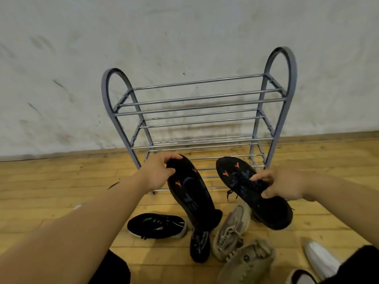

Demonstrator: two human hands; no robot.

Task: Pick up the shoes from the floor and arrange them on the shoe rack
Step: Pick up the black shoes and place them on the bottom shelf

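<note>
A grey metal shoe rack [196,99] with several bar shelves stands against the wall; no shoes sit on it. My left hand [158,173] grips the toe end of a black shoe with orange marks [190,193], lifted in front of the lowest shelf. My right hand [285,185] holds the matching black shoe [238,177] by its middle, toe pointing at the rack. Both shoes are off the floor.
On the wooden floor lie a black sneaker with a green mark [155,225], another black shoe [200,245], two beige sneakers [231,228] [248,261], and a white shoe [320,257] at the right. The white wall [184,37] backs the rack.
</note>
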